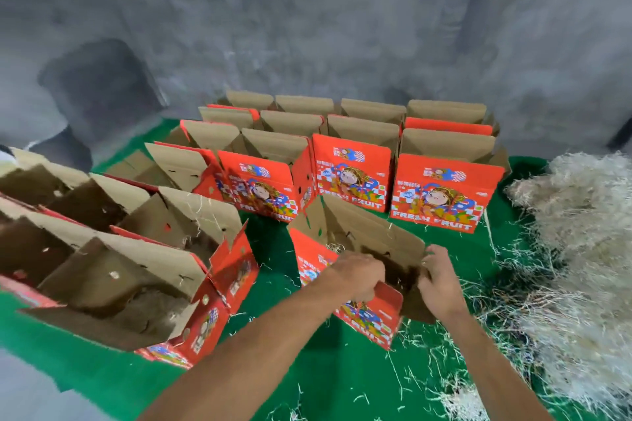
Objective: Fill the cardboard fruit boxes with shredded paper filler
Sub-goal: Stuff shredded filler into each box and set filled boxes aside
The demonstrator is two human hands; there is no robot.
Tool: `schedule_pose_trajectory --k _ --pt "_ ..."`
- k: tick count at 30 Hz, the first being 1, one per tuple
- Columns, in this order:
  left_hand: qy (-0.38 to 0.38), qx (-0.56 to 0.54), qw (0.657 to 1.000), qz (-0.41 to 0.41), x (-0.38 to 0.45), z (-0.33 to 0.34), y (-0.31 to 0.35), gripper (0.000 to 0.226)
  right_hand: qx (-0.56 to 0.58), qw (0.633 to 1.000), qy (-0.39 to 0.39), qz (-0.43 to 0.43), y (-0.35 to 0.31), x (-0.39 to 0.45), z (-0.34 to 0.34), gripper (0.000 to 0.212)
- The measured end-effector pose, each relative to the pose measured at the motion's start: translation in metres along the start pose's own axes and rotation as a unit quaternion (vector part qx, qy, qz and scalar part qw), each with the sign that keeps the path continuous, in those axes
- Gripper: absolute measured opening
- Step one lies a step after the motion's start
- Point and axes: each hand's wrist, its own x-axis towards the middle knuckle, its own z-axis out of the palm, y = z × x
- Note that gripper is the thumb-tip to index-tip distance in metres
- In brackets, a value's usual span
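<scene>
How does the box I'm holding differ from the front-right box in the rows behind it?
The held box is tilted and turned at an angle; the front-right row box stands upright, square to the camera. The left hand and right hand grip the held box's flaps; nothing touches the row box. A few paper shreds show inside the held box; the row box's interior is hidden. Both are red "FRESH FRUIT" cartons with open brown flaps.

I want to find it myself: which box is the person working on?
On the green table cover, a big pale heap of shredded paper lies on the right. Just left of it one open red cardboard fruit box stands alone, nearest the camera. Only this box has the left hand and right hand on its flaps.
</scene>
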Motion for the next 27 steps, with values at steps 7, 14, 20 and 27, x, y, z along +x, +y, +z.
schedule_pose_trajectory --k 7,14,20,27 --pt "0.061 -0.011 0.998 -0.031 0.016 -0.009 -0.085 0.013 0.0 0.999 -0.036 0.002 -0.055 0.072 0.045 0.035" --pt "0.093 -0.036 0.992 -0.08 0.038 -0.009 -0.169 0.017 -0.008 0.998 -0.061 -0.013 -0.098 0.132 0.095 0.038" --pt "0.064 -0.05 0.985 -0.15 0.043 -0.012 -0.23 0.021 0.007 0.996 -0.08 -0.04 -0.131 0.176 0.145 0.044" --pt "-0.008 -0.062 0.966 -0.252 0.027 -0.02 -0.305 0.022 0.021 0.99 -0.103 -0.098 -0.164 0.199 0.21 0.036"
